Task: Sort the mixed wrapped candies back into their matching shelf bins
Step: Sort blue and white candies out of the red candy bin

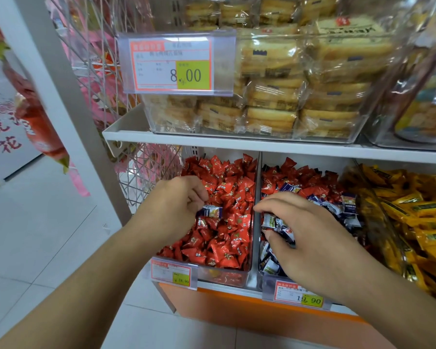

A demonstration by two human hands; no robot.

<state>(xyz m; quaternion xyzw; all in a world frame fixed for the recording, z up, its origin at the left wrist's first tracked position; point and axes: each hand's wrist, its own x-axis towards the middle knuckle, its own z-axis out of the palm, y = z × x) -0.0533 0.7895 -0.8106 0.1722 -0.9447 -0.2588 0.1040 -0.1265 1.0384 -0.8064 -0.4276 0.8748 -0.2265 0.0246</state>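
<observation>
The left hand (179,205) pinches a blue-and-white candy (210,212) above the red-candy bin (222,274), while the right hand (310,238) grips several more over the mixed bin (258,248) — one could slip loose and drop among the reds.

White shelf (237,144) carries a clear pastry bin (262,132).

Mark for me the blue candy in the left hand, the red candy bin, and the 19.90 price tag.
blue candy (210,212), head view, middle of its wrapper.
red candy bin (225,276), head view, clear front wall.
19.90 price tag (298,295), head view, centre of the label.
</observation>
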